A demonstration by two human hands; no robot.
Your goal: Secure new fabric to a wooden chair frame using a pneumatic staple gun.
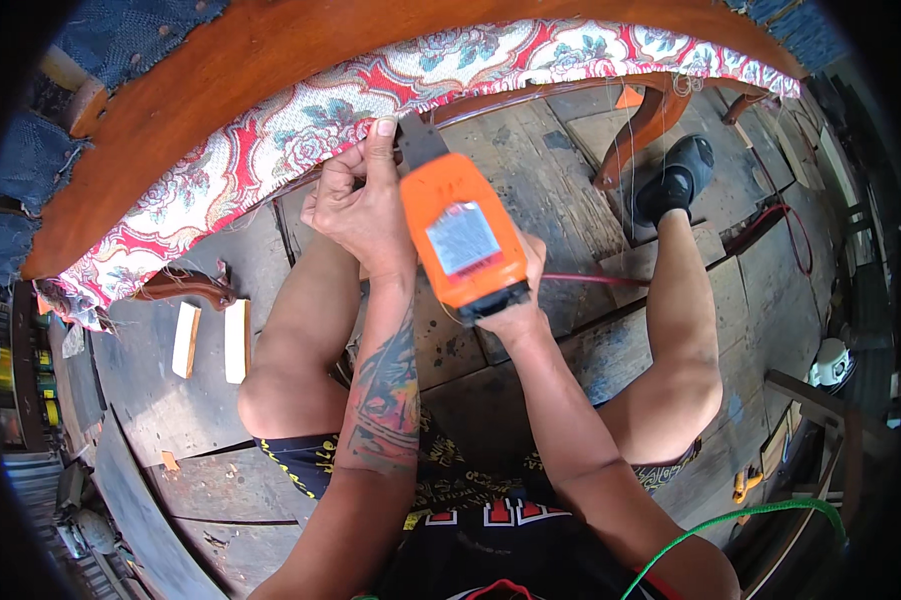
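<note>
Fingers of the left hand [365,215]: thumb extended, its tip on the lower edge of the flowered cloth [310,130], index finger curled in below; the edge is pinched between them. Right hand [518,316]: clamped on the orange staple gun [450,200], gripping from its right side; most of these fingers are hidden behind the tool. The gun carries a pale label [463,240] on its upward face. Its dark nose [423,143] points away from the person and reaches the cloth edge just beside the left thumb; cannot tell whether it touches. Cloth is red and white with grey-green leaves, running in a long curved band along the inner side of a brown wooden frame [195,105]; loose threads hang at both ends. Below the band, a curved wooden leg [638,140] stands at right and another, a shorter wooden foot [187,287], shows at left. Near the latter, two pale wood blocks [237,340] lie side by side, apart, on the plank floor [235,560]. A thin red hose [595,280] shows right of the gun. Farther out: dark sandal [692,165] on the right foot, green cord [750,508] at lower right, blue cloth pieces [30,160] at upper left.
</note>
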